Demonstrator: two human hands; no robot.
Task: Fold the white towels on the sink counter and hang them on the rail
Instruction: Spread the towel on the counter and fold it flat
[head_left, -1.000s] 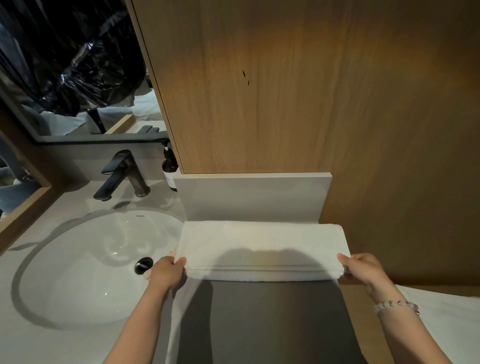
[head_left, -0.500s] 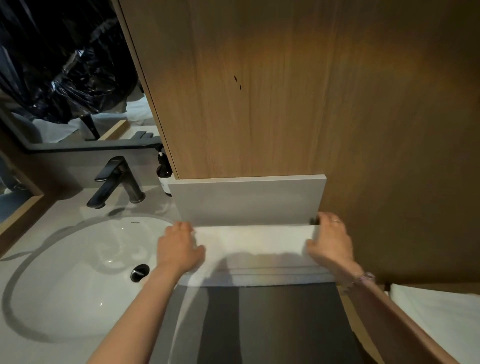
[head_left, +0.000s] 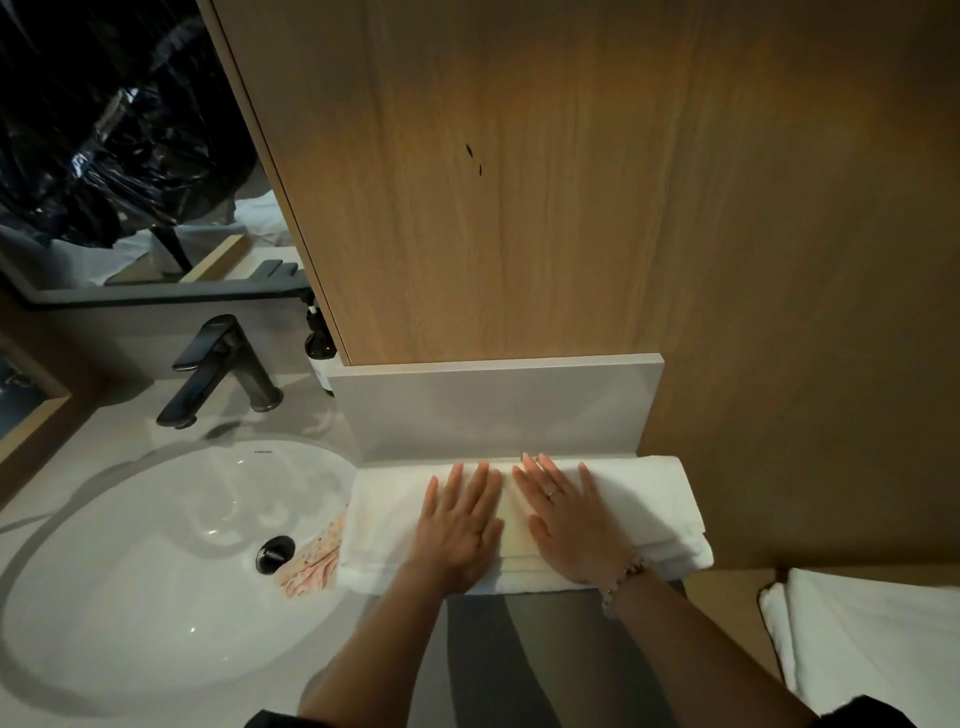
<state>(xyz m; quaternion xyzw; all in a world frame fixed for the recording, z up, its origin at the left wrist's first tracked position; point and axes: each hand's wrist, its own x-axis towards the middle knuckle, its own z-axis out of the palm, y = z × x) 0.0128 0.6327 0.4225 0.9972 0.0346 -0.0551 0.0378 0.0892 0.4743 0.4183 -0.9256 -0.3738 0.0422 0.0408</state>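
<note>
My towel (head_left: 639, 499) is plain white. The basin (head_left: 156, 545) is white; tap (head_left: 218, 364) and drain (head_left: 274, 554) are black. The panel (head_left: 519, 182) shows brown wood grain. The backsplash (head_left: 493, 410) is light grey. The cloth (head_left: 314, 561) is pink with small speckles.

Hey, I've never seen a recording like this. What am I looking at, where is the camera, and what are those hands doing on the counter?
There is no machine here: one camera worn on a person's head looks down at their own two bare hands. The left hand and the right hand, which wears a ring and a bracelet, lie flat with straight fingers on a folded white towel on the counter. They press it; nothing is gripped. To the left are the sink, a dark tap and a dark bottle. A patterned cloth lies at the sink's edge beside the towel. What looks like a second towel shows at the lower right.
</note>
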